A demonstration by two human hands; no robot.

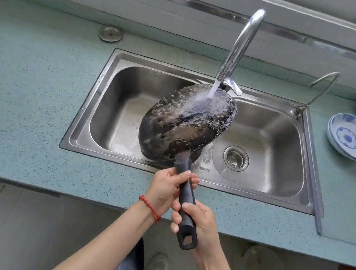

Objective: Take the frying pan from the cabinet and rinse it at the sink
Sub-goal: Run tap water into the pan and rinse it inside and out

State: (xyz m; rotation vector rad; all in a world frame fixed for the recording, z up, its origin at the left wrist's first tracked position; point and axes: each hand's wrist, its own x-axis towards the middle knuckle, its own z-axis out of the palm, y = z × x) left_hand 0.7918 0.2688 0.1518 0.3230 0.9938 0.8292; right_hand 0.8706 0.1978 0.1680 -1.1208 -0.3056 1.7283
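Both hands, left [166, 188] and right [197, 224], wrap the handle of the blackened, crusted frying pan [186, 122], tilted bottom-up under the faucet [240, 48] stream over the sink [274, 137].

A blackened frying pan [186, 122] is held tilted, underside up, over the double-bowl steel sink [97, 101]. Its black handle [186, 198] is gripped by the left hand [168, 188] nearer the pan and by the right hand [198, 224] at the end. Water from the chrome faucet [241, 43] is poured onto the pan's upper edge. Stacked blue-and-white bowls [355, 137] are seen on the speckled countertop [28, 75] at right.
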